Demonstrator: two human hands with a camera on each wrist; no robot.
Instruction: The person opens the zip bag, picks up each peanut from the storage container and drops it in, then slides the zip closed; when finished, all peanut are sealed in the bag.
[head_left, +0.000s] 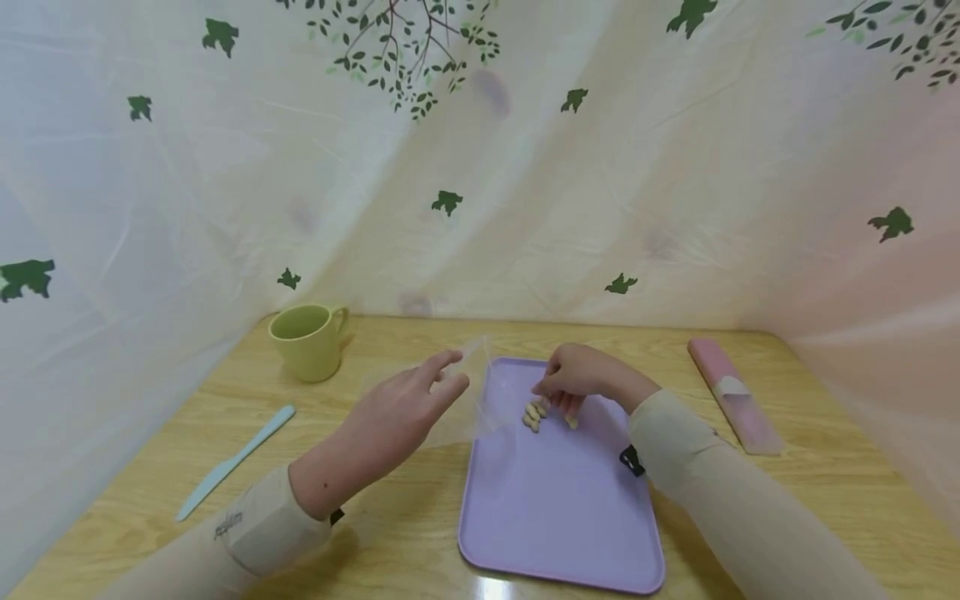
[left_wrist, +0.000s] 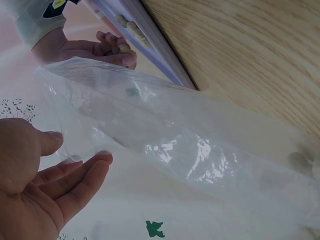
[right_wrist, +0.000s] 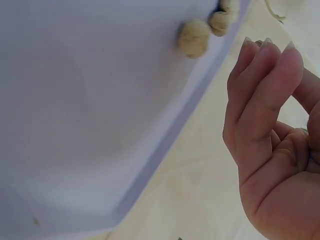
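Note:
My left hand [head_left: 397, 408] holds a clear plastic bag [left_wrist: 190, 145] by its edge, thumb and fingers spread a little apart at its mouth. The bag hangs over the left rim of a lilac tray [head_left: 558, 517]. Above the tray's far part, my right hand [head_left: 588, 372] bends its fingers down and pinches a peanut [left_wrist: 124, 48], which the fingertips mostly hide in the right wrist view. Several peanuts in their shells [head_left: 534, 414] lie together on the tray just left of this hand. A single peanut [head_left: 572, 422] shows below its fingers.
A yellow-green mug [head_left: 307, 342] stands at the back left. A pale blue knife [head_left: 236, 462] lies on the wooden table [head_left: 405, 525], left of my left arm. To the tray's right is a long pink case [head_left: 735, 396]. A printed curtain [head_left: 510, 250] hangs behind.

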